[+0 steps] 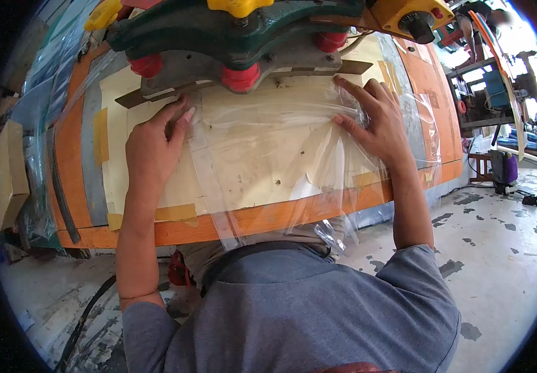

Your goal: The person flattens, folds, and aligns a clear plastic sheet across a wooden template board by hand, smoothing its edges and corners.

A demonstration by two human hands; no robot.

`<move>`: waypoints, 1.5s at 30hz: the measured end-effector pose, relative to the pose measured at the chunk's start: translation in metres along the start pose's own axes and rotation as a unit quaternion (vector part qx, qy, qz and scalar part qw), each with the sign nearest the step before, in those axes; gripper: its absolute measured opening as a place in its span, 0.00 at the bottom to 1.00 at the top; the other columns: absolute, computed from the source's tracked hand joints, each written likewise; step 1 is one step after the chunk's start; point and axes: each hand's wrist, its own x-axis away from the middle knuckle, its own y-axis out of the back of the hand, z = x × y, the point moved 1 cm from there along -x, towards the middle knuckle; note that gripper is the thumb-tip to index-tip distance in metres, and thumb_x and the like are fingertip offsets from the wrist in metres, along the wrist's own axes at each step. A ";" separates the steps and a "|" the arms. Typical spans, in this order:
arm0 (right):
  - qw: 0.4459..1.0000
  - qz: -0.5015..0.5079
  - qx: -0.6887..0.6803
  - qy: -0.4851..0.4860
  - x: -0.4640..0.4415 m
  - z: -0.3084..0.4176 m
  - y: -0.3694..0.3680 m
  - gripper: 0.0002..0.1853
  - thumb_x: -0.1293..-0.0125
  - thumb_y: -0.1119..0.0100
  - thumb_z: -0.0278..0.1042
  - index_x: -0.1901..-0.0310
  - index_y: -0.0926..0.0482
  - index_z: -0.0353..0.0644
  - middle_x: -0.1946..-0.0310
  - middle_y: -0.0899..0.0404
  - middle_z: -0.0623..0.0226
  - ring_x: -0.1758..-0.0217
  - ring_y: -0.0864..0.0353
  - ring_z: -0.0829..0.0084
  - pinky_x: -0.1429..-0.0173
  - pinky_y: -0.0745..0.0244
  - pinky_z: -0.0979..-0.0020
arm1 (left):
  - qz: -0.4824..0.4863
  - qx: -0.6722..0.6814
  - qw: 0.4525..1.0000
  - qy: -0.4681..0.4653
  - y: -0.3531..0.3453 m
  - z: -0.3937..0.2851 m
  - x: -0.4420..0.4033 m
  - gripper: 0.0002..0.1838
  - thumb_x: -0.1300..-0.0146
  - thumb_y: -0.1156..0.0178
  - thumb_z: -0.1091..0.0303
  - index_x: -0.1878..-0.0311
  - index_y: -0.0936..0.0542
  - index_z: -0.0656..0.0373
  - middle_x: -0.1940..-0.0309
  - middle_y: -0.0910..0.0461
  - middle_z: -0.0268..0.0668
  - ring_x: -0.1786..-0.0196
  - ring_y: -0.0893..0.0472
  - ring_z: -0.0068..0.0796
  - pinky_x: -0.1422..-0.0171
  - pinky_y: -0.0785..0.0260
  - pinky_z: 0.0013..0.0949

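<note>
A sheet of clear plastic film (262, 140) lies over the cream-coloured work surface (243, 180) and hangs past its front edge toward my body. My left hand (153, 146) is at the film's left edge, its thumb and index finger closed together there, just below the dark metal bar (133, 99). On the right, my right hand (374, 118) rests on wrinkled film with thumb and index finger apart. That index fingertip reaches up to the bar's lower edge. Above both hands is a dark green machine head (299, 31) with red fittings.
Overhead sits a yellow control box (408, 18) with a black knob. Brown tape (175, 212) borders the surface on an orange table (268, 219). A cardboard box (9, 174) stands at left. Another person (470, 37) is at the far right, near a metal rack (498, 87).
</note>
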 end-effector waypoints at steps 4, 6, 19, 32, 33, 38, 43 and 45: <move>1.000 0.001 0.002 0.015 -0.002 0.003 0.001 0.35 0.36 0.29 0.61 0.30 0.18 0.54 0.64 0.27 0.60 0.56 0.27 0.57 0.46 0.32 0.56 | -0.039 0.005 0.999 -0.026 -0.003 0.006 0.001 0.17 0.25 0.36 0.49 0.40 0.11 0.42 0.73 0.13 0.42 0.67 0.12 0.47 0.60 0.21 0.45; 1.000 -0.001 -0.013 0.021 -0.002 0.003 0.000 0.35 0.36 0.29 0.60 0.30 0.18 0.53 0.64 0.28 0.61 0.57 0.27 0.57 0.46 0.32 0.56 | -0.015 -0.010 1.000 -0.024 0.000 -0.001 0.002 0.17 0.25 0.37 0.49 0.41 0.11 0.42 0.72 0.12 0.42 0.66 0.12 0.49 0.59 0.20 0.46; 1.000 0.007 -0.018 -0.005 -0.004 0.011 -0.001 0.35 0.37 0.27 0.54 0.30 0.18 0.49 0.65 0.30 0.62 0.59 0.29 0.59 0.48 0.31 0.57 | -0.027 -0.016 0.998 -0.046 -0.004 0.006 0.002 0.19 0.25 0.36 0.47 0.38 0.12 0.40 0.74 0.14 0.41 0.72 0.16 0.41 0.62 0.23 0.41; 1.000 0.006 -0.028 -0.011 -0.004 0.010 -0.002 0.36 0.39 0.26 0.54 0.30 0.18 0.50 0.65 0.29 0.61 0.57 0.26 0.58 0.46 0.30 0.56 | -0.029 -0.004 0.998 -0.047 -0.005 0.007 0.001 0.18 0.25 0.35 0.48 0.38 0.11 0.38 0.72 0.13 0.40 0.72 0.15 0.39 0.61 0.22 0.40; 0.999 0.006 -0.029 -0.014 -0.004 0.010 -0.002 0.36 0.39 0.25 0.54 0.30 0.18 0.50 0.65 0.28 0.62 0.57 0.26 0.58 0.45 0.30 0.57 | -0.030 -0.004 0.998 -0.047 -0.005 0.006 0.002 0.17 0.25 0.35 0.47 0.39 0.11 0.38 0.73 0.13 0.40 0.72 0.15 0.38 0.61 0.22 0.40; 1.000 0.009 -0.025 -0.015 -0.003 0.012 -0.001 0.36 0.39 0.26 0.54 0.30 0.18 0.50 0.65 0.29 0.62 0.57 0.27 0.59 0.45 0.30 0.57 | -0.031 -0.008 0.998 -0.046 -0.004 0.006 0.002 0.17 0.25 0.36 0.47 0.39 0.11 0.38 0.73 0.13 0.39 0.73 0.16 0.37 0.62 0.23 0.39; 0.999 0.009 -0.027 -0.017 -0.003 0.010 -0.002 0.36 0.38 0.26 0.54 0.30 0.18 0.50 0.65 0.30 0.62 0.58 0.28 0.59 0.46 0.30 0.57 | -0.029 -0.014 0.999 -0.043 -0.005 0.005 0.002 0.18 0.25 0.36 0.47 0.39 0.11 0.38 0.73 0.13 0.39 0.73 0.16 0.39 0.62 0.22 0.40; 0.999 0.011 -0.036 -0.017 -0.003 0.008 -0.002 0.35 0.38 0.27 0.54 0.29 0.18 0.51 0.65 0.29 0.62 0.58 0.28 0.58 0.46 0.31 0.56 | -0.041 -0.012 0.998 -0.055 -0.007 0.010 0.002 0.18 0.24 0.36 0.47 0.39 0.11 0.39 0.73 0.13 0.39 0.72 0.15 0.39 0.61 0.22 0.41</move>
